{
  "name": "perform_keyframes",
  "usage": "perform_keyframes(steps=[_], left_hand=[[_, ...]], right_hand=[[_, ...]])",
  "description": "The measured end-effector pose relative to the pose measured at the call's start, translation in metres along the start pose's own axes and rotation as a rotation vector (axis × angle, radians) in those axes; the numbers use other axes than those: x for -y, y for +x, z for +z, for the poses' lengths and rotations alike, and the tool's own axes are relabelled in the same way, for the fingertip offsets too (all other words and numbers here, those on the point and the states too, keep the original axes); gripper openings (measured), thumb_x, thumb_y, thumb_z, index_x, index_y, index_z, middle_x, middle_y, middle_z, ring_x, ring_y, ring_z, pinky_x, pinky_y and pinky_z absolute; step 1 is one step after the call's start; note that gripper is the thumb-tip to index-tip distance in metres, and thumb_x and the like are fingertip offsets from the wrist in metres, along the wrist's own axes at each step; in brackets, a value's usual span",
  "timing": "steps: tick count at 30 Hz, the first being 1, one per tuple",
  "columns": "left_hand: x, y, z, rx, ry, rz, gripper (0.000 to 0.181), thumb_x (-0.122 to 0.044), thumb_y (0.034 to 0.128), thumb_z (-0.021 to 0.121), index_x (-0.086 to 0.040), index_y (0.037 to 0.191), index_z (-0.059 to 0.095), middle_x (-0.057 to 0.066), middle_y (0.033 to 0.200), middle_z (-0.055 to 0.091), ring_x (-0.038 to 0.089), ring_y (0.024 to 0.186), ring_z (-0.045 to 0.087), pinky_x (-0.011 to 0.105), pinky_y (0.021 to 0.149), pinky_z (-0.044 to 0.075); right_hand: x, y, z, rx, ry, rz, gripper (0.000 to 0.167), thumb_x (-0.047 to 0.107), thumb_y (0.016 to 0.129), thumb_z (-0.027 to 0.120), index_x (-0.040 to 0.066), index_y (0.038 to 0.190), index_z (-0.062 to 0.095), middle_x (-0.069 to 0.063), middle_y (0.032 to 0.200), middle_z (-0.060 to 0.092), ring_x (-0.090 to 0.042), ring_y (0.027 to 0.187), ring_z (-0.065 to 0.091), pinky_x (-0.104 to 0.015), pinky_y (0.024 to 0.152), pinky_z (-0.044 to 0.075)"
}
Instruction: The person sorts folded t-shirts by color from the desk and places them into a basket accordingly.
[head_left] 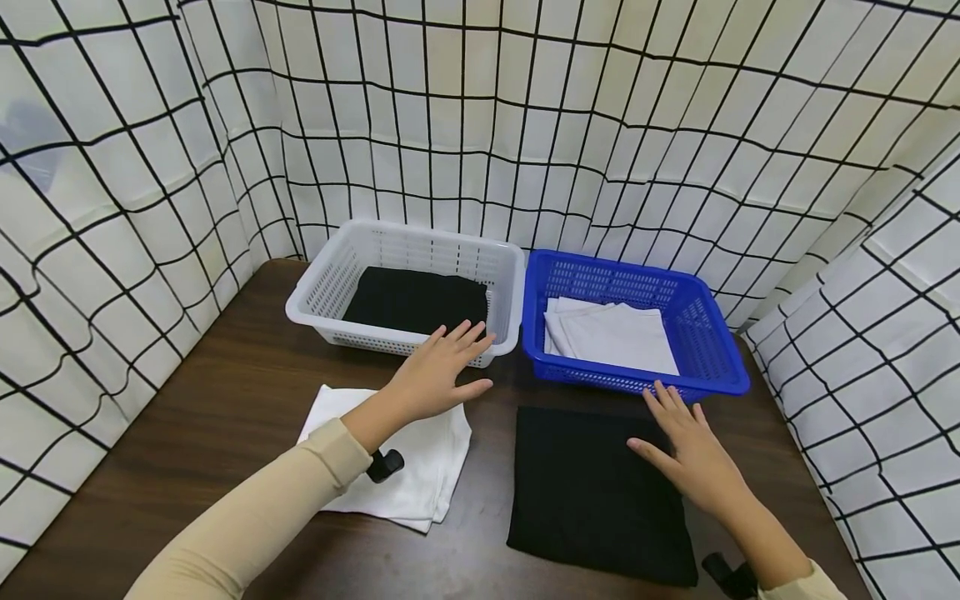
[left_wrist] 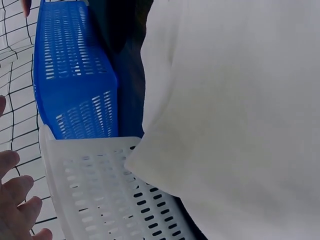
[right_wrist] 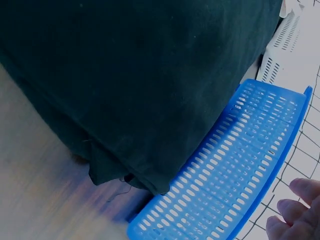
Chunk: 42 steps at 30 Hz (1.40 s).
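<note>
My left hand (head_left: 435,375) is spread, fingers straight, above the table by the front rim of the white basket (head_left: 405,340); it holds nothing. A folded black cloth (head_left: 420,300) lies inside that basket. Below my left forearm is a folded white cloth (head_left: 431,467) on the table. My right hand (head_left: 693,454), fingers extended, hovers over the right edge of a folded black cloth (head_left: 585,492), near the front of the blue basket (head_left: 637,385). Folded white cloth (head_left: 615,337) lies in the blue basket. In the wrist views only fingertips (left_wrist: 20,200) (right_wrist: 295,215) show.
Both baskets stand side by side at the back of the brown wooden table (head_left: 232,367). Black wire grid panels (head_left: 480,125) backed with white sheeting rise behind and on both sides. Small black devices (head_left: 386,465) are strapped at the wrists.
</note>
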<state>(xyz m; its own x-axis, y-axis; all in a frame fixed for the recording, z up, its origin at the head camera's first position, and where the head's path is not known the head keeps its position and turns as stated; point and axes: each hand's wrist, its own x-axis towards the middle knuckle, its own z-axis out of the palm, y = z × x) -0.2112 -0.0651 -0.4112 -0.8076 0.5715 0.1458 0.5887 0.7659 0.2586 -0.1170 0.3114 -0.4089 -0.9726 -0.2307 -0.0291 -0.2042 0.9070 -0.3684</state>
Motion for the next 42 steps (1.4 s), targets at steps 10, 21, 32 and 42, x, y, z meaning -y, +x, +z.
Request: perform_keyframes(steps=[10,21,32,42], left_hand=[[-0.006,-0.001,0.004,0.010,0.014,0.029,0.070,-0.053,0.0994,0.050,-0.019,0.157,0.031,0.007,0.164,0.028,0.027,0.153,0.023,0.053,0.125,0.018],[-0.013,-0.005,0.012,0.026,0.017,0.074,0.070,-0.051,0.0995,0.051,-0.017,0.157,0.030,0.009,0.164,0.026,0.028,0.153,0.024,0.052,0.126,0.018],[-0.019,-0.008,0.013,0.038,0.009,0.080,0.072,-0.052,0.0988,0.052,-0.017,0.157,0.030,0.008,0.165,0.025,0.027,0.153,0.023,0.051,0.126,0.018],[-0.028,-0.008,0.017,0.068,-0.008,0.101,0.071,-0.049,0.0988,0.054,-0.015,0.157,0.031,0.009,0.164,0.026,0.026,0.153,0.024,0.049,0.125,0.021]], right_hand=[[0.003,-0.005,0.004,-0.021,-0.007,-0.004,0.084,0.054,0.096,0.056,0.004,0.157,0.026,-0.021,0.165,0.016,-0.044,0.153,0.010,-0.062,0.123,-0.001],[0.010,-0.005,0.008,0.012,0.000,-0.011,0.081,0.050,0.096,0.059,0.007,0.157,0.027,-0.020,0.165,0.017,-0.043,0.153,0.010,-0.061,0.124,0.000],[0.018,-0.009,0.006,0.042,0.011,-0.024,0.079,0.051,0.095,0.060,0.010,0.156,0.032,-0.018,0.165,0.020,-0.041,0.153,0.011,-0.061,0.124,0.001],[0.019,-0.015,0.006,0.048,0.020,-0.048,0.079,0.053,0.093,0.062,0.012,0.155,0.035,-0.018,0.165,0.019,-0.042,0.153,0.013,-0.059,0.124,0.004]])
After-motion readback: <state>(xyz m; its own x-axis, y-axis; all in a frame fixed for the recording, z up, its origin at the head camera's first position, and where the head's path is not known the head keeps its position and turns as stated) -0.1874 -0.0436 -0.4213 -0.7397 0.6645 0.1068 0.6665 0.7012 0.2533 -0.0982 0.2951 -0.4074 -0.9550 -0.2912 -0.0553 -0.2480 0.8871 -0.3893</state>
